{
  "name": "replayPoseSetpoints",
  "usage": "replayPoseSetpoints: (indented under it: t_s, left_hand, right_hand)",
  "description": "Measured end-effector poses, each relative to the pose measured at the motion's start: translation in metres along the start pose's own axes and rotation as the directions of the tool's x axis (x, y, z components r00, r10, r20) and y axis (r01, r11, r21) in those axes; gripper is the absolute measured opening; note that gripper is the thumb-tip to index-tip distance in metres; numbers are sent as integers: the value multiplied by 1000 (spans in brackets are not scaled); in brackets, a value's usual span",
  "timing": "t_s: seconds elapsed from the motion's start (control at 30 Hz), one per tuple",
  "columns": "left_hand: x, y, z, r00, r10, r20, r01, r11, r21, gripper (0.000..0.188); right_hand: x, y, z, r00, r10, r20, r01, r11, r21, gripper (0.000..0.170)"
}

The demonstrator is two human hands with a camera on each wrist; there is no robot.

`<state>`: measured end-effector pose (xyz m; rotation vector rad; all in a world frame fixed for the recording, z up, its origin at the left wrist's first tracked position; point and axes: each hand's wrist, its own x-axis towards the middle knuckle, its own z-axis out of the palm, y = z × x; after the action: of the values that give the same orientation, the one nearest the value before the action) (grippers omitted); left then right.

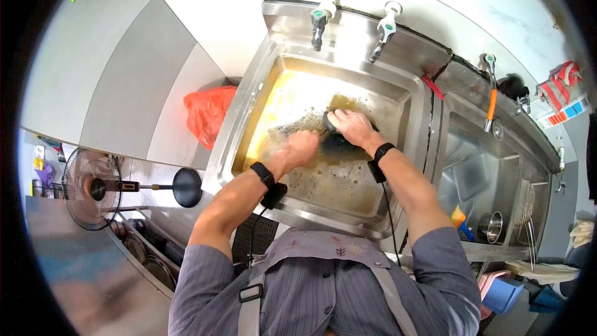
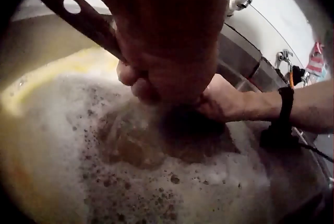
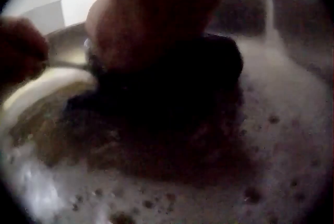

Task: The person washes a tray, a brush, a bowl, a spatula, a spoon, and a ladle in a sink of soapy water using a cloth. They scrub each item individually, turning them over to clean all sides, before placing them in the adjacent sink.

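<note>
My left hand (image 1: pixel 303 147) grips a long-handled utensil by its dark handle (image 2: pixel 78 15), whose holed end sticks out behind the fist. A thin shaft (image 3: pixel 70 65) runs from that fist toward my right hand (image 1: pixel 353 127). The right hand's fingers curl over a dark, bunched, cloth-like pad (image 3: pixel 224 59) against the utensil, low over the water. Murky, foamy water (image 1: pixel 329 186) fills the steel sink basin (image 1: pixel 245 96) around both hands. The utensil's head is hidden under the right hand and in the dark water.
Two taps (image 1: pixel 320 22) stand over the basin's back edge. An orange-red plastic bag (image 1: pixel 208 115) hangs at its left. The second sink (image 1: pixel 444 149) on the right holds a clear container (image 1: pixel 472 174), a brush (image 1: pixel 459 218) and a metal pot (image 1: pixel 492 227). A fan (image 1: pixel 93 186) stands at left.
</note>
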<state>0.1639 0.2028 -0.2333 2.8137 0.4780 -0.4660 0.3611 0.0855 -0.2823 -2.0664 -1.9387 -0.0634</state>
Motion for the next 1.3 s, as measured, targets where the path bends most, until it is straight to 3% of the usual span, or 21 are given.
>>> replayPoseSetpoints:
  t_s: [0.07,0.1,0.27,0.37,0.43,0.5,0.53,0.6,0.63,0.67,0.73,0.77,0.8,0.87,0.93,1.0,1.03,1.07,1.13,1.27,1.3]
  left_hand:
    - [2,0,-4,999,54,-5,-53,998,43,19]
    - [4,1,-7,994,111,-11,-109,990,90,19]
    - [3,11,-26,989,140,54,-146,982,118,18]
    - [10,-2,-18,991,137,-6,-136,986,100,18]
    - [20,-20,-5,992,112,-54,-109,992,69,19]
    - [25,-37,-4,978,206,-33,-207,978,-24,20]
    - [22,-38,-3,978,205,-32,-206,978,-26,20]
    - [18,-38,-4,979,138,-151,-170,959,-228,28]
    - [15,-34,-1,979,143,-146,-174,957,-231,28]
    - [15,-31,0,987,93,-128,-127,948,-292,30]
    - [18,-27,2,993,42,-110,-78,933,-351,32]
    - [17,-22,8,998,-24,-60,-9,864,-504,33]
    - [20,-18,9,997,-82,-11,57,769,-637,35]
    - [24,-3,14,996,-88,-34,42,736,-676,35]
    - [29,10,28,995,-90,-52,27,702,-712,34]
    - [32,20,40,988,-153,-36,55,553,-831,36]
    - [31,23,43,985,-144,-96,5,579,-815,35]
    - [31,25,46,985,-143,-94,7,580,-815,35]
    - [33,26,52,967,-83,-240,-129,652,-747,34]
    - [31,20,50,974,-72,-216,-103,706,-701,35]
    - [32,11,54,973,17,-229,-148,807,-572,30]
  right_hand:
    - [2,0,-8,963,-269,23,270,960,-79,26]
    - [3,-1,-11,948,-316,50,319,944,-83,23]
    - [14,6,-20,927,-315,202,321,947,1,29]
    - [23,8,-19,935,57,349,-99,990,102,38]
    - [19,8,-23,947,146,287,-201,965,170,43]
    - [19,6,-21,920,316,231,-372,891,261,49]
    - [15,4,-13,920,316,234,-372,891,261,49]
    - [13,0,-6,859,512,10,-470,780,414,55]
    - [11,-5,-8,772,632,69,-581,656,482,61]
    - [11,-6,-3,769,635,66,-583,656,480,61]
    - [12,-2,21,621,783,43,-565,409,716,63]
    - [7,-6,30,616,786,50,-572,403,714,63]
    - [9,-9,31,490,858,155,-584,190,789,64]
    - [14,-11,30,236,886,399,-495,-243,834,65]
    - [8,0,63,239,878,415,-390,-305,869,52]
    - [3,-9,70,61,876,479,-265,-449,854,39]
    - [-2,-5,71,278,752,598,-111,-593,797,52]
    - [-5,-6,75,277,751,599,-110,-595,796,52]
    - [-6,-5,81,334,732,594,-19,-625,781,23]
    - [-11,-5,77,373,699,610,-15,-653,758,18]
    - [-15,-15,45,432,703,565,-177,-548,818,17]
